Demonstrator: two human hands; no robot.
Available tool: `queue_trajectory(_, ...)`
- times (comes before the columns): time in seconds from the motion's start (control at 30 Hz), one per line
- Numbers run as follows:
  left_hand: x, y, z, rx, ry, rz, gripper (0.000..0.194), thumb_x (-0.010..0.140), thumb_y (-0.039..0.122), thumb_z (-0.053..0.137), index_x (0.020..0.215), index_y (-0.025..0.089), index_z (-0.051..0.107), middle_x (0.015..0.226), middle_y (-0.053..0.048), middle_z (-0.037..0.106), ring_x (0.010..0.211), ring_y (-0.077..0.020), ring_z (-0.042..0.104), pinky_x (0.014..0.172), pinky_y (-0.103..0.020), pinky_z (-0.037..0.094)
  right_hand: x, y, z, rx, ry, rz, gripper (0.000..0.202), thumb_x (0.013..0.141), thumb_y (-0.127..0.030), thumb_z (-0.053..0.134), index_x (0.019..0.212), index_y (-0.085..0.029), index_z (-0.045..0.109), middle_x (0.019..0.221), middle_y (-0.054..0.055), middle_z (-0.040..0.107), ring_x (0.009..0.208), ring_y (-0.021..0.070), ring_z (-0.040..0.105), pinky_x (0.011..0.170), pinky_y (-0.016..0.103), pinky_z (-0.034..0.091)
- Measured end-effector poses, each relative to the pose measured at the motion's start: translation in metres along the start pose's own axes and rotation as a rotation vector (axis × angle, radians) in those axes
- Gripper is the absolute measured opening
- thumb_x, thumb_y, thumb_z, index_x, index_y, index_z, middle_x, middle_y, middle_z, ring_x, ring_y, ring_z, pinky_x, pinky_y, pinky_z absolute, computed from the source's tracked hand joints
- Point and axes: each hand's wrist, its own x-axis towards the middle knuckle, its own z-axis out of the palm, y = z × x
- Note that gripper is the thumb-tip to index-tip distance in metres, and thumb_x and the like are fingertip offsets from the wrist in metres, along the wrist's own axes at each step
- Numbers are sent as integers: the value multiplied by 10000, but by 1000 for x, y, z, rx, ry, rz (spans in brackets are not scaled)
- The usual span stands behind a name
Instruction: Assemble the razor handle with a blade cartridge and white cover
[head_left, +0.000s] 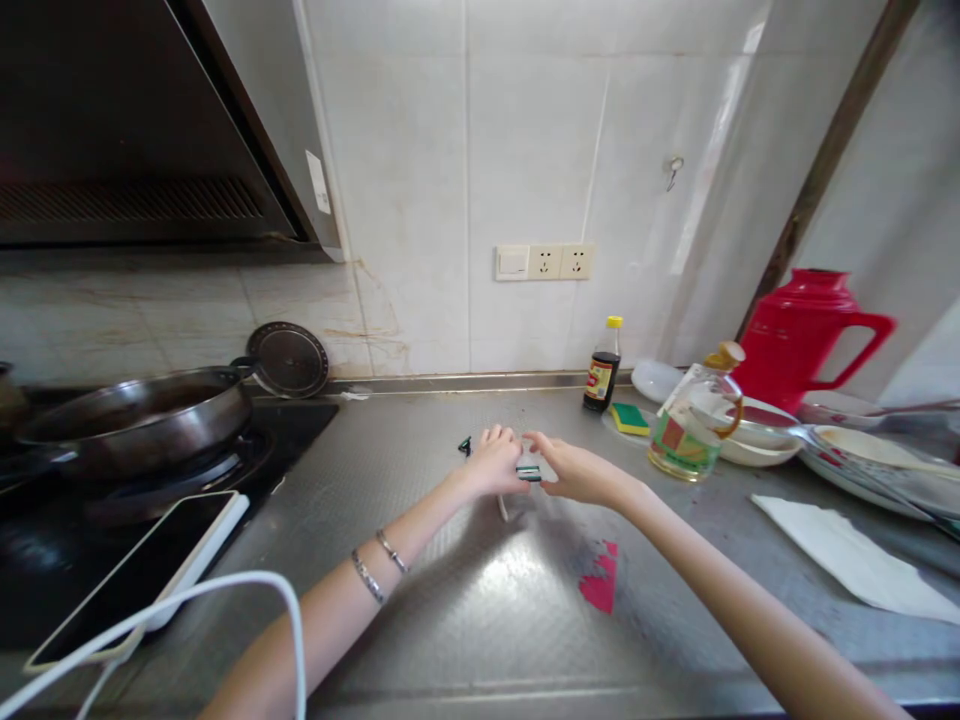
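My left hand (pixel 496 462) is over the middle of the metal counter, its fingers curled down and closed. What they hold is hidden; a thin pale stick-like end (pixel 502 509) shows just below them. Close by on the right is my right hand (pixel 576 470), its index finger and thumb apart. In the gap between both hands is a small green and silver bar-shaped piece (pixel 528 473); whether either hand touches it I cannot tell. A small dark green piece (pixel 465 446) lies left of my left hand. Nearer me is a torn pink patch (pixel 600 580).
Left is a stove with a steel pan (pixel 150 425); a phone-like white device (pixel 142 580) with a cable (pixel 247 577) lies in front. Right stand a soy sauce bottle (pixel 602 370), sponge (pixel 630 419), oil bottle (pixel 686 430), red thermos (pixel 799 340), dishes and a white napkin (pixel 855 555).
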Motion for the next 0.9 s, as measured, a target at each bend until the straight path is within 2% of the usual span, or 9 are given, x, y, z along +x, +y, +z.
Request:
queue_trajectory(0.13,11,-5,4,11,-63,-28,488,651,523,612,972,156,617,1021,-116,540,1042,-300,428,867,-384,344,-9,17,7,71,69,59,770,717,-162,565,1398,-172,207,1227,156,526,1072,233,539,885,356,412)
queue_trajectory(0.37,25,-13,16,10,-146,-84,474,622,509,622,921,144,664,1009,-135,542,1031,-311,428,849,-394,356,-28,38,16,33,35,138,663,761,-169,510,1381,-199,279,1072,102,612,915,202,592,802,311,434)
queue_trajectory(0.57,22,-19,22,-48,-218,-133,399,610,495,636,855,184,686,1002,-118,539,1049,-313,412,871,-410,351,-32,51,22,28,61,150,636,765,-164,486,1370,-203,293,1077,96,611,839,177,602,786,309,439)
queue_trajectory(0.67,20,-23,27,-76,-198,-137,392,613,517,636,844,203,681,1026,-106,531,1060,-312,404,879,-413,353,-29,60,25,35,93,141,632,759,-163,491,1361,-201,305,1078,96,610,820,170,603,773,307,449)
queue_trajectory(0.73,18,-25,29,-102,-159,-120,459,614,536,641,933,206,661,1051,-106,530,1064,-313,405,884,-425,357,-26,67,27,49,112,136,627,755,-163,490,1355,-195,312,1062,93,615,812,165,605,771,302,455)
queue_trajectory(0.83,12,-30,27,-161,-19,-61,511,681,492,617,1096,196,588,1068,-103,542,1066,-290,423,897,-422,366,-20,80,32,42,137,156,592,758,-163,478,1335,-168,345,1031,96,629,835,174,611,792,307,457)
queue_trajectory(0.9,5,-37,23,-212,103,-50,410,756,398,569,1110,192,571,1060,-90,558,1064,-257,443,910,-394,372,-16,89,36,10,169,198,567,764,-156,457,1323,-151,366,1036,107,631,895,192,610,825,313,450)
